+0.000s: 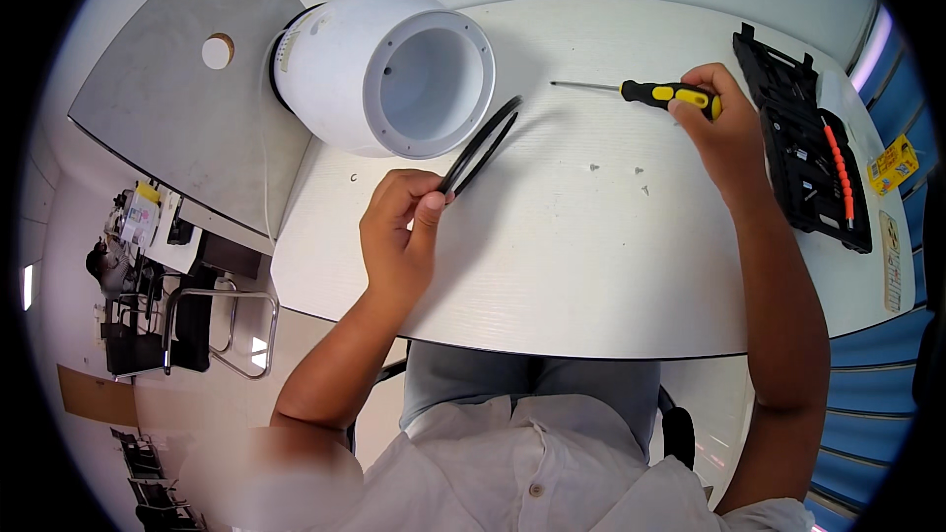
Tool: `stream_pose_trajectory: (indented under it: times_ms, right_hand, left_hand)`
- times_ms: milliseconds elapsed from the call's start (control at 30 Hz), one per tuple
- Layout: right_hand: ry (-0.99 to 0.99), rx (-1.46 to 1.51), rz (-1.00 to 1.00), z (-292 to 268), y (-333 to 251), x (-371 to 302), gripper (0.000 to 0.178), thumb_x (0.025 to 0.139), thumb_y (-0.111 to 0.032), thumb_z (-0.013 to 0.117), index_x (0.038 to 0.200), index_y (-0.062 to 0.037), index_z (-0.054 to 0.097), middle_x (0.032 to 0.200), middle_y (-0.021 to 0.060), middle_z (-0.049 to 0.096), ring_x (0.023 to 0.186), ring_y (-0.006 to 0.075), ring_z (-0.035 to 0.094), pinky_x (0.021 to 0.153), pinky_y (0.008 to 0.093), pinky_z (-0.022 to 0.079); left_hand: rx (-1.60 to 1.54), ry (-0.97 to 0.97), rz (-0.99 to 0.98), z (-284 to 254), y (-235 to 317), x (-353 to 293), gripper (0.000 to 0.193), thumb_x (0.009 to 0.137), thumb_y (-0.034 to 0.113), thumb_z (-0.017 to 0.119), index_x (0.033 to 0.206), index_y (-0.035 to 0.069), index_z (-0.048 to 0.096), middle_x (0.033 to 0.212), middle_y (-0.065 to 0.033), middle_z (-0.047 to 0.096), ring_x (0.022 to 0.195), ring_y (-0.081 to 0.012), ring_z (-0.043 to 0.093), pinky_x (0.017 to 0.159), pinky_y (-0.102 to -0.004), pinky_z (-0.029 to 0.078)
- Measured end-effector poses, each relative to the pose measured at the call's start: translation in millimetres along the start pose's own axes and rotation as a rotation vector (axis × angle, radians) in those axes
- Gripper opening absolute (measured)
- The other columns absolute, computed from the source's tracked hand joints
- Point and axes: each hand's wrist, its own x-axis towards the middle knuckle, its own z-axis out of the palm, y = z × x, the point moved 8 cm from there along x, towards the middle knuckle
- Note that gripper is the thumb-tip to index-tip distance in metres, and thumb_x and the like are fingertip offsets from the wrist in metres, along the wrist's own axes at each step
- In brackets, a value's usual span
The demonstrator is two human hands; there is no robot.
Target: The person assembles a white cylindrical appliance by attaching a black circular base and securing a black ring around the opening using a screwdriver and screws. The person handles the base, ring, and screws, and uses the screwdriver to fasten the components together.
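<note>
The left hand [399, 236] is pinching the black ring [480, 145] lightly, while the right hand [724, 123] is gripping the screwdriver [645, 92] firmly by its handle.

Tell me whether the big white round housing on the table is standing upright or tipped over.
Tipped over. The big white round housing lies on its side on the white table, its open, ringed mouth facing sideways toward the person, showing an empty interior.

Your left hand [399, 227] pinches a thin black ring [480, 145], held edge-on, just beside the white housing [379, 69]. Your right hand [719, 123] grips a yellow-black screwdriver [641, 92], lying flat, well right of the housing, tip toward it.
</note>
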Motion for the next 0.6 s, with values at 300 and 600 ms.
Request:
stream_pose_trajectory:
  times_ms: [300,600]
  right_hand:
    - [-0.545,-0.573,0.197,26.8,-6.5,-28.9,0.038,0.074,-0.017,0.062,0.109,-0.0041,0.056,0.085,0.0141,0.063,0.072,0.0243,0.061,0.069,0.034,0.048]
    - [-0.651,-0.681,0.06,40.4,-17.1,-43.1,0.039,0.074,-0.014,0.059,0.111,-0.0027,0.052,0.083,0.0143,0.063,0.078,0.0291,0.063,0.07,0.0388,0.047]
  left_hand:
    - [0.113,-0.071,0.135,1.3,17.5,-19.5,0.012,0.089,0.012,0.06,0.089,0.0,0.061,0.087,-0.0121,0.063,0.081,-0.0235,0.061,0.072,-0.0295,0.047]
    - [0.042,-0.039,0.075,-4.6,-3.3,-29.1,0.022,0.096,0.021,0.051,0.099,0.0,0.054,0.096,-0.0122,0.06,0.087,-0.018,0.056,0.082,-0.0299,0.045]
